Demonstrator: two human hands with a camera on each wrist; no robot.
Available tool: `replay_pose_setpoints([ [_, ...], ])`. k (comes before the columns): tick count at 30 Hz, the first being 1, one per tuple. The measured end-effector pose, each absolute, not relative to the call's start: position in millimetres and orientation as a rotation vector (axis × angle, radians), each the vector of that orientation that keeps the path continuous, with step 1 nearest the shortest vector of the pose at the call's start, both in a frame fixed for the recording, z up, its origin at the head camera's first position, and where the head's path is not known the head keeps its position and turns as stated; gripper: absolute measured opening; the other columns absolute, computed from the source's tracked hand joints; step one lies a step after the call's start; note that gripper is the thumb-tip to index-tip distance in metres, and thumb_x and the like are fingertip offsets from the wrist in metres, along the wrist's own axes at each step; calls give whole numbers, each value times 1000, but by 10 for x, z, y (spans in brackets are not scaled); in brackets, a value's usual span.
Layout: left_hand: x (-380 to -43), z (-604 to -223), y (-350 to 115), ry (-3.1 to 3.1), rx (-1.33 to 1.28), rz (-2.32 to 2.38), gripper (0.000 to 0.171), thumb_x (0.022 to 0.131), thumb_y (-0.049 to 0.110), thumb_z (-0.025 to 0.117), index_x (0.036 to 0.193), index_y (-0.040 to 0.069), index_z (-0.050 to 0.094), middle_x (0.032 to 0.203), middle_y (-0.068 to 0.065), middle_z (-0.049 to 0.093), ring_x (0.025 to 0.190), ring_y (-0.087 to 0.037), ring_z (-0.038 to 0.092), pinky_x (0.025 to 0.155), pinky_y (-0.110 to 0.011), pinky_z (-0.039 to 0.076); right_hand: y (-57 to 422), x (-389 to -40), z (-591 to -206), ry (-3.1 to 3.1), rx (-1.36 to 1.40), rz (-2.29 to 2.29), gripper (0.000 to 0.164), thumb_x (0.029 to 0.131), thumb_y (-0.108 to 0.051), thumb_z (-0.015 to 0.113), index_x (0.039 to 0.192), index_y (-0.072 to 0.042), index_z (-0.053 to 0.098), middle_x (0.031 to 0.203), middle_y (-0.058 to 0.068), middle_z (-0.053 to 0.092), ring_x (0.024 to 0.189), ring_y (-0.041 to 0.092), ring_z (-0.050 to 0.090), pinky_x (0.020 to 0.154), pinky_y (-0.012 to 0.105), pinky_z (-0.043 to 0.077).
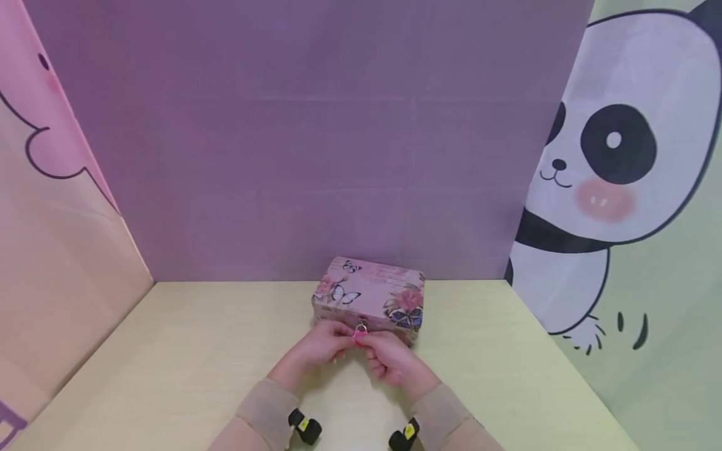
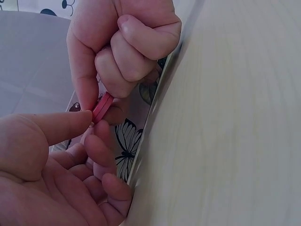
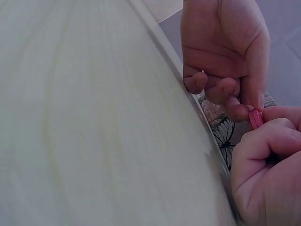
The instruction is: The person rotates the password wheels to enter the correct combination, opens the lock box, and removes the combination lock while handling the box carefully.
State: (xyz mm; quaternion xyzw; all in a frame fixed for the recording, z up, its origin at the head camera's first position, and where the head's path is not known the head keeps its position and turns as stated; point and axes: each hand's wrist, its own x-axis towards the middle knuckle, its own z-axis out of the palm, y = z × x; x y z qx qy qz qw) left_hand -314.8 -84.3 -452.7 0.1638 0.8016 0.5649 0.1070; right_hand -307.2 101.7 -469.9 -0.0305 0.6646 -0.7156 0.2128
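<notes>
A pink padlock (image 1: 360, 336) with a silver shackle sits at the front clasp of a pink box (image 1: 375, 285) printed with butterflies and roses. My left hand (image 1: 323, 343) pinches the padlock's body from the left between thumb and fingers, its other fingers loosely bent. From the other side my right hand (image 1: 389, 357) pinches it with thumb and forefinger, the remaining fingers curled into the palm. Seen from the left wrist, the padlock body (image 2: 102, 107) lies between both sets of fingertips, which hide much of it. The box lid is down.
The box stands on a pale wooden table (image 1: 197, 351), near its back edge. Behind rises a purple cloth wall (image 1: 316, 138). Side panels carry cartoon drawings, a panda (image 1: 620, 144) on the right among them. Black wrist devices (image 1: 304, 427) are strapped under both beige sleeves.
</notes>
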Motion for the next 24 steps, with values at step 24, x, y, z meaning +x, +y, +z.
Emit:
replay_pose_setpoints([
  [24, -3120, -4490, -839, 2354, 463, 1671, 15, 95, 8, 68, 102, -5, 70, 76, -12, 61, 60, -16, 50, 51, -27, 41, 1032, -3060, -4659, 1895, -91, -1965, 19, 101, -29, 62, 97, -10, 63, 60, -7, 35, 47, 7, 27, 44, 23, 23],
])
